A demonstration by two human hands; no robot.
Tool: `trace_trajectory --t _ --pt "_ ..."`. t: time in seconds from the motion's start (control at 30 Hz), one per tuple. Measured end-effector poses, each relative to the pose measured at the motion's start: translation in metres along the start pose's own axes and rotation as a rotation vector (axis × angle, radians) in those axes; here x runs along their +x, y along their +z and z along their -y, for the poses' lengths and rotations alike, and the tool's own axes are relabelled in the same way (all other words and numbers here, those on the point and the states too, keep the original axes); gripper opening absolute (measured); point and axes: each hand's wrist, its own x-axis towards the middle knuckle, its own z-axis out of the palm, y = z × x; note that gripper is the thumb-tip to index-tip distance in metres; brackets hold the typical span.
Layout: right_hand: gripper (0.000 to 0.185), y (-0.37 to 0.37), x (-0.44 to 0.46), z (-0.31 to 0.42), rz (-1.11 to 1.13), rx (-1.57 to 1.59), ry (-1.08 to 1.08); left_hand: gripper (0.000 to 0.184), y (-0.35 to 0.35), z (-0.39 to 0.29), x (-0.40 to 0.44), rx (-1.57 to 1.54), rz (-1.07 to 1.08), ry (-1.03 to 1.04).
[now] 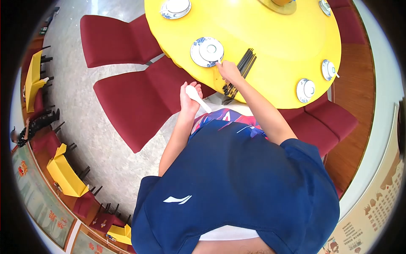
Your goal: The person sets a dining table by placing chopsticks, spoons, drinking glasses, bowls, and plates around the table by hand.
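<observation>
My left hand [185,102] is turned palm up beside the table edge, its fingers curled around a white soup spoon [195,95] whose handle points toward my body. Over the yellow table, my right hand [229,72] pinches the small white end of a spoon handle at the rim of a blue-patterned plate [197,58]. A white bowl [211,48] sits on that plate; the rest of the second spoon is hard to make out. Just right of my right hand lies a bundle of dark chopsticks [246,62], partly covered by my wrist and forearm.
The round table [279,55] has a yellow cover. More place settings stand around it, including a plate [302,94] at right and another plate [171,16] at far left. Maroon chairs [135,106] crowd the table edge. A person [38,125] is in the distance at left.
</observation>
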Motion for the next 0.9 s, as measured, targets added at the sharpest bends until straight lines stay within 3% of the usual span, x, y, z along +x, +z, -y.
trace_trajectory --t 0.07,0.13,0.27,0.33,0.37,0.47,0.53,0.67,0.8,0.9 --pt "0.043 0.011 0.003 -0.008 0.006 -0.004 -0.006 0.033 0.009 -0.002 -0.006 0.058 -0.07 0.043" --pt "0.039 0.011 -0.004 -0.01 -0.18 0.026 -0.092 0.036 0.006 -0.005 0.001 0.088 -0.048 0.051" --pt "0.037 -0.006 -0.059 -0.014 -0.328 0.231 -0.093 0.047 0.014 0.007 0.019 0.216 -0.034 0.064" --pt "0.032 -0.017 -0.096 -0.017 -0.194 0.603 -0.123 0.058 0.032 0.021 0.026 0.348 -0.066 0.092" --pt "0.032 -0.019 -0.112 -0.023 -0.199 0.608 -0.121 0.058 0.043 0.03 0.03 0.355 -0.037 0.087" --pt "0.027 -0.027 -0.158 -0.039 0.14 0.906 -0.116 0.051 0.068 0.059 0.042 0.311 0.061 0.101" --pt "0.028 -0.023 -0.176 -0.053 0.193 0.956 -0.078 0.048 0.089 0.074 0.032 0.369 0.106 0.032" --pt "0.03 -0.022 -0.198 -0.071 0.25 1.004 -0.015 0.044 0.1 0.1 0.029 0.38 0.202 -0.11" --pt "0.027 -0.019 -0.212 -0.09 0.137 0.617 -0.117 0.034 0.103 0.114 0.013 0.389 0.217 -0.252" --pt "0.029 -0.03 -0.224 -0.077 0.029 0.503 -0.162 0.031 0.097 0.108 0.019 0.38 0.321 -0.376"
